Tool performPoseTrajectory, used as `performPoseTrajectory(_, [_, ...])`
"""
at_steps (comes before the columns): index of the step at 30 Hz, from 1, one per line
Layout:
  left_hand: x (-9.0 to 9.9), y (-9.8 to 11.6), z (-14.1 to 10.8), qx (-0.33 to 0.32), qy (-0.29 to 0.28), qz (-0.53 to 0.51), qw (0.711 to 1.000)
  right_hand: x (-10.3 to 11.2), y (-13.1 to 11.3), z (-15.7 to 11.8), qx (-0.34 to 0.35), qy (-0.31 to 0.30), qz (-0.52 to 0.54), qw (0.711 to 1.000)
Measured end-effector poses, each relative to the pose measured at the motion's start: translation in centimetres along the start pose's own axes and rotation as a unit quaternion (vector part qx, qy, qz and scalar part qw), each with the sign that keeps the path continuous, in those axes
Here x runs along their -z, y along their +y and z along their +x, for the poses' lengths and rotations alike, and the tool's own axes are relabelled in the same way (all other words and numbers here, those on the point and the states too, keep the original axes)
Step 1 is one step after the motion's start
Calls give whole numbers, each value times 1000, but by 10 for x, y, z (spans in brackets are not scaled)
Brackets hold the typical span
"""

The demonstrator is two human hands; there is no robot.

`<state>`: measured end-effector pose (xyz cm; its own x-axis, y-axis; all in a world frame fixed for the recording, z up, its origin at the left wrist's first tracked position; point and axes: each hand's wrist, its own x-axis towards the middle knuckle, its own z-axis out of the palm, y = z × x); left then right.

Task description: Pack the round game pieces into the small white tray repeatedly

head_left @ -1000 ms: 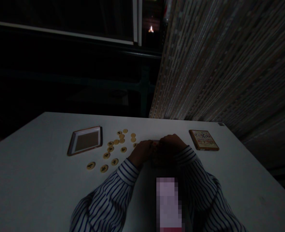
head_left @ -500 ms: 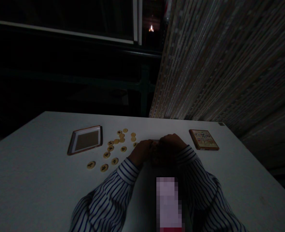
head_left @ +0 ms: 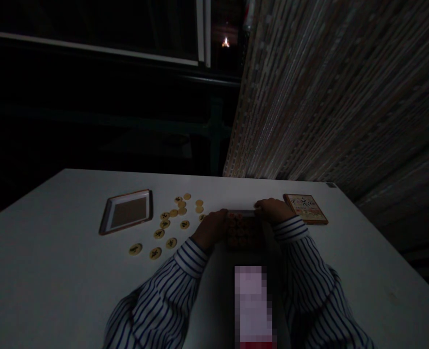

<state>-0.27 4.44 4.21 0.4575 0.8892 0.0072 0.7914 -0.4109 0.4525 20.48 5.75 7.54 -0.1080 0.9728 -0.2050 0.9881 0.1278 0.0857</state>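
Box of round pieces sits on the desk, between the two hands, filled with rows of discs; dark there, markings not readable. Left hand at the box's left side, fingers near its upper left corner, hand narrow; grip on the edge can't be told. Right hand at the upper right corner, fingers bent in close to the rim, narrow too; can't tell if it holds anything. Striped sleeves on both arms.

Loose round pieces scattered left of the left hand, pale, several with dark characters facing up, some blank side up, a few touching or overlapping. One is just beside the left hand, partly hidden by it. Open shallow tray farther left, flat brown panel inside, light inner border. Flat printed case to the right, just past the right hand, picture side up.

Desk white, small dark label at far right corner. Pixelated pinkish patch near the lower middle, content unreadable. Behind: string curtain on the right, pale frame upper left, small bright light at top. Room very dark, rest hard to make out.
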Motion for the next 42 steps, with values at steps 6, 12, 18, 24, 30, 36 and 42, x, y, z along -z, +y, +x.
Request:
performPoseTrajectory(6, [4,4,-1,10,-28,-5,1000,-2,-2,1,1,-40,10,999])
performPoseTrajectory(12, [7,6,-2,14,-36,-12,999,-1,-3,1,10,-42,6,999])
performPoseTrajectory(18, [6,6,-1,10,-30,-1,1000,-3,-2,2,16,-30,-1,999])
performPoseTrajectory(24, [5,5,-1,1,-21,7,1000,-5,-3,2,15,-30,-3,999])
performPoseTrajectory(30, [8,7,-2,14,-31,8,999,-5,-4,3,19,-30,-2,999])
performPoseTrajectory(36, [5,4,-1,-5,-18,14,1000,-5,-3,4,21,-28,2,999])
performPoseTrajectory(42, [4,3,-1,-9,-12,26,1000,-7,-2,5,17,-32,3,999])
